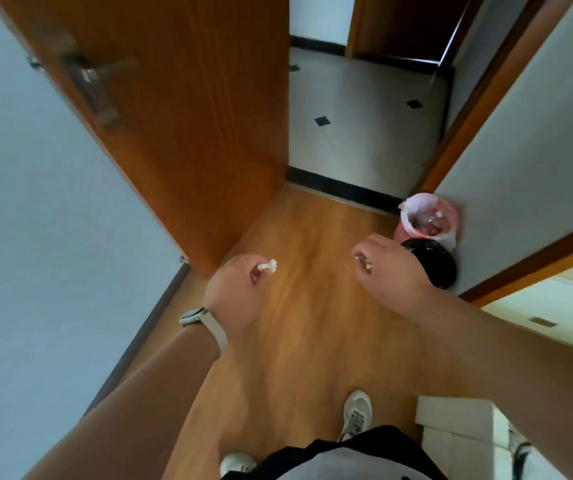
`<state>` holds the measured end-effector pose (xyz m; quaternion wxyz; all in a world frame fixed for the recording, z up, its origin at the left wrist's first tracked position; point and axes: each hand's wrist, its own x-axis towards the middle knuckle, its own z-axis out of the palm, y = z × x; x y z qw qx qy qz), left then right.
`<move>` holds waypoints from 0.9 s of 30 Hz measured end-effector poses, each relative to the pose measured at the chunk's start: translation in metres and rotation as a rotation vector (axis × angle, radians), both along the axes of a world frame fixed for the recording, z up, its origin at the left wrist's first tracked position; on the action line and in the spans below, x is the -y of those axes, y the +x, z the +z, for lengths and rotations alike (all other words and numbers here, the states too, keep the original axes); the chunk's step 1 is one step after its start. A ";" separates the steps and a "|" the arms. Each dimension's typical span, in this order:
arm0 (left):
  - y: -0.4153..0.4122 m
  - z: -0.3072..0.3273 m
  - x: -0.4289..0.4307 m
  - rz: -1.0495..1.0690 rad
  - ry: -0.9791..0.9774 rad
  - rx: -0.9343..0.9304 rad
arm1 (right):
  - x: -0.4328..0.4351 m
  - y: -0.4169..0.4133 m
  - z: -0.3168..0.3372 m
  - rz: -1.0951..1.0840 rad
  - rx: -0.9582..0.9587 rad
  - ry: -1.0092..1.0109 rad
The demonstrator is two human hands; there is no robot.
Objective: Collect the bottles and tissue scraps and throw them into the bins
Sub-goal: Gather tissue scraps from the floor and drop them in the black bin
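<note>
— What lies nearest to us?
— Our shoes (357,414) on the wooden floor (312,323), one cut off by the bottom edge. At the lower right is a white block (458,420) we cannot identify.
— And our hands?
— The left hand (234,289), with a watch (196,315) on its wrist, has its fingers curled, pinching a tissue scrap (267,266). The right hand (392,268) is curled too, and only a sliver of a second scrap (364,262) shows under its fingers.
— The bins?
— They stand just beyond the right hand, against the wall (520,150). The black bin (434,261) is half hidden by that hand. Behind it is a pink bin (427,220), its contents too blurred to name.
— Farther on?
— An open wooden door (174,116), its handle smeared.
</note>
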<state>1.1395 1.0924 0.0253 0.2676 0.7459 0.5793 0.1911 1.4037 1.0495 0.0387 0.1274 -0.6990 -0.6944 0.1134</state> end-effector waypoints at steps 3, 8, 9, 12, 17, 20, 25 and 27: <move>0.075 0.003 -0.010 -0.085 0.016 -0.026 | 0.010 0.070 -0.007 -0.065 -0.001 0.014; 0.191 0.014 -0.017 -0.172 0.013 -0.031 | 0.026 0.175 -0.017 -0.147 -0.029 0.060; 0.211 0.017 -0.017 -0.200 0.008 -0.045 | 0.029 0.192 -0.017 -0.167 -0.032 0.061; 0.261 0.021 -0.020 -0.284 0.000 -0.066 | 0.040 0.234 -0.015 -0.247 -0.039 0.058; 0.322 0.022 -0.038 -0.394 0.037 -0.103 | 0.046 0.283 -0.015 -0.354 -0.077 0.028; 0.349 0.015 -0.052 -0.449 0.030 -0.124 | 0.046 0.303 -0.024 -0.414 -0.080 0.001; 0.395 -0.009 -0.082 -0.517 -0.043 -0.142 | 0.032 0.331 -0.041 -0.452 -0.098 -0.040; 0.413 -0.021 -0.094 -0.555 -0.065 -0.156 | 0.019 0.342 -0.046 -0.480 -0.103 -0.053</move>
